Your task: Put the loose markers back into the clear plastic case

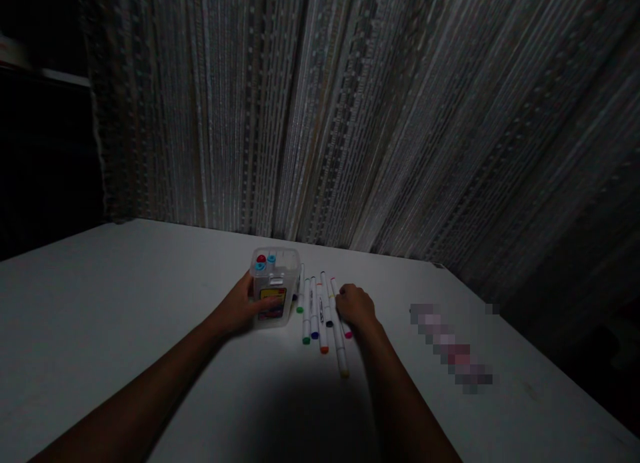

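My left hand (245,303) is wrapped around the side of a clear plastic box (295,266), with the thumb across its dark, yellow and red label (273,300). A few markers with red and blue ends (261,259) stand inside the box at its left. Right beside the box, several white markers lie in a loose row on the table, among them one with an orange cap (324,349) and one with a green cap (306,340). My right hand (356,304) is closed at the row's right side, by a marker with a yellowish end (344,373); its fingertips are hidden.
The white table (125,303) reaches back to a striped, patterned curtain (300,116). On the right of the table is a pixelated patch (450,350) hiding some long object. Dark furniture stands at the far left, and the scene is dim.
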Demonstrator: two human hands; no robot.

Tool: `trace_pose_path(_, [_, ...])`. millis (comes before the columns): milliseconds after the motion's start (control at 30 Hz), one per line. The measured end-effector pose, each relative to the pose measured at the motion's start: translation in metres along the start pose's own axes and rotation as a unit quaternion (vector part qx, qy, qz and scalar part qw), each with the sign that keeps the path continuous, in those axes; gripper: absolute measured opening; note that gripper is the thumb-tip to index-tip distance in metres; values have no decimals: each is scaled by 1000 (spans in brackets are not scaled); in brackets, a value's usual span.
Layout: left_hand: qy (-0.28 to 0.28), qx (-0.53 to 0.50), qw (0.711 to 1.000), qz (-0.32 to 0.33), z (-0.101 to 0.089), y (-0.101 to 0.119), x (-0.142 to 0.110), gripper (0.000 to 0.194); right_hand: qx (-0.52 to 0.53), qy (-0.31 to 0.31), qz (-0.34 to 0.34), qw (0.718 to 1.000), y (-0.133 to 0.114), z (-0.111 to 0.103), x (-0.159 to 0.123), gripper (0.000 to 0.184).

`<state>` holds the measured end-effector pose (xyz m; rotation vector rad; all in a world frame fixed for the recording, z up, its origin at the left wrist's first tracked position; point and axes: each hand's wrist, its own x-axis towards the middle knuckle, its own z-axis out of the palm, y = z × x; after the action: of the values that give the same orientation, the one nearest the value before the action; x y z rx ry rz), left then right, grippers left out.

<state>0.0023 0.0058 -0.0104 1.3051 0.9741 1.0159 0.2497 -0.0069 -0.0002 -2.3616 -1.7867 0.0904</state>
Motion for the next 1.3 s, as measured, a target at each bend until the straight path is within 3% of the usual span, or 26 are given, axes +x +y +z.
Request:
trace_pose_path(267, [-11,-2,1000,-5,4,8,-6,83,2,3,-1,1000,0,2,-1,33])
trace_pose_path(1300, [-10,1,1000,-6,1,1,-1,81,0,7,-4,1000,-1,1,-4,33])
